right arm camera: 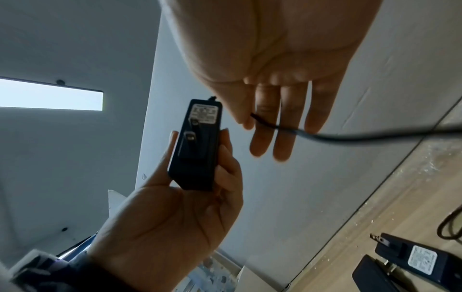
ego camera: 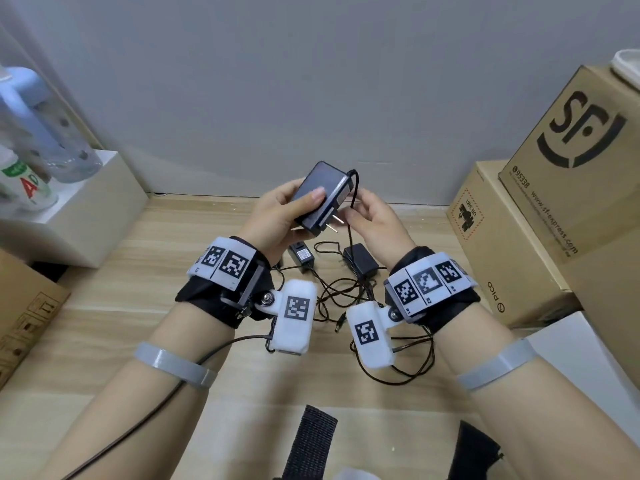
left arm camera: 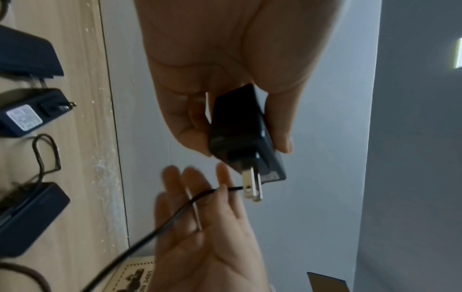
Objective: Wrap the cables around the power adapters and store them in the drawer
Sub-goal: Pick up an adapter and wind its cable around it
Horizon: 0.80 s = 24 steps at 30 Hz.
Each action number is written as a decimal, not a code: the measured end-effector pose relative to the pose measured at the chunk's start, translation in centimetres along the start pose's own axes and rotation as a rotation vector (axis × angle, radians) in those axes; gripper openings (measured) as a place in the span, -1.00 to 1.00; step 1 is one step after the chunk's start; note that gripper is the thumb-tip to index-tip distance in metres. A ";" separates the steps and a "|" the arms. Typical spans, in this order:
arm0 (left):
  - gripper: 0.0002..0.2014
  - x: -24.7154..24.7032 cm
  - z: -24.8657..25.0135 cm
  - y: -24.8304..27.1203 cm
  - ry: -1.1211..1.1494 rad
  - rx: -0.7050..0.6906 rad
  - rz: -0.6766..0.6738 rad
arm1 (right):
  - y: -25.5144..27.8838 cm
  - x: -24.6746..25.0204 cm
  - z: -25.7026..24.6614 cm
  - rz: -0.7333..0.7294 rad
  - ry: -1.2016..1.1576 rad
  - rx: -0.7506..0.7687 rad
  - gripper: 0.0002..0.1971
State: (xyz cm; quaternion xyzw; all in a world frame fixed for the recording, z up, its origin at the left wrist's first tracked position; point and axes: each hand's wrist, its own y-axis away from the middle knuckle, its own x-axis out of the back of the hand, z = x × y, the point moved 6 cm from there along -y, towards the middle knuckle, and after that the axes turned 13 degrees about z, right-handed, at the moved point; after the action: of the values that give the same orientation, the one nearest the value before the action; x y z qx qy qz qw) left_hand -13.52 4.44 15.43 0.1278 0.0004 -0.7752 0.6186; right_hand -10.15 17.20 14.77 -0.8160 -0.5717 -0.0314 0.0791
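My left hand (ego camera: pixel 294 206) grips a black power adapter (ego camera: pixel 322 199) above the wooden table (ego camera: pixel 138 306), prongs pointing down toward me. Its thin black cable (ego camera: pixel 351 216) leaves the adapter's far end and runs down past my right hand (ego camera: pixel 363 211). In the right wrist view the right thumb pinches the cable (right arm camera: pixel 325 137) against straight fingers (right arm camera: pixel 282 142), just right of the adapter (right arm camera: pixel 197 146). The left wrist view shows the adapter (left arm camera: pixel 240 134) with its prongs (left arm camera: pixel 252 187) near the cable (left arm camera: pixel 175 217). Two more adapters (ego camera: pixel 302 256) (ego camera: pixel 360 259) lie on the table below my hands. No drawer is in view.
A tangle of black cables (ego camera: pixel 346 292) lies under my wrists. Cardboard boxes (ego camera: pixel 571 174) stand stacked at the right, and another (ego camera: pixel 20 323) sits at the left. A white box (ego camera: pixel 86 209) at the back left carries bottles (ego camera: pixel 45 126). A black strap (ego camera: pixel 311 441) lies near me.
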 end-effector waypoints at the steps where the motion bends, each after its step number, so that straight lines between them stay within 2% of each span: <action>1: -0.71 -0.1 0.3 0.1 0.011 -0.017 0.000 | 0.3 -0.2 0.2 -0.031 0.014 -0.023 -0.68; 3: -0.76 -0.1 0.7 0.2 0.044 -0.049 0.010 | 1.1 -0.8 1.0 -0.121 0.026 -0.112 -0.73; 5: -0.75 -0.1 0.9 0.3 0.067 -0.072 0.021 | 1.7 -1.3 1.3 -0.165 0.141 -0.127 -0.74; 8: -0.69 0.1 1.1 0.4 0.017 -0.119 0.032 | 1.7 -1.2 0.8 -0.150 0.396 0.022 -0.74; 13: -0.61 0.2 1.2 0.5 -0.081 -0.212 0.076 | 2.0 -1.4 0.3 -0.194 0.500 0.037 -0.72; 16: -0.55 0.2 1.4 0.4 -0.230 -0.310 0.104 | 2.5 -1.8 -0.7 -0.213 0.574 0.138 -0.69; 19: -0.53 0.2 1.0 -0.1 -0.395 -0.370 0.106 | 3.0 -1.8 -1.9 -0.189 0.580 0.210 -0.74; 22: -0.54 0.5 0.1 -0.6 -0.433 -0.319 0.068 | 2.8 -0.9 -3.2 -0.110 0.551 0.253 -0.86; 24: -0.53 0.4 -0.4 -0.6 -0.436 -0.270 -0.005 | 2.3 -0.1 -3.8 -0.050 0.544 0.250 -0.92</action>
State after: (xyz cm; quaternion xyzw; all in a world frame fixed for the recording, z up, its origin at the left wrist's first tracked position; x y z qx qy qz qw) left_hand -14.12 4.26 14.87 -0.1262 -0.0292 -0.7789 0.6136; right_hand -7.85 15.70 18.25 -0.7475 -0.5488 -0.1801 0.3282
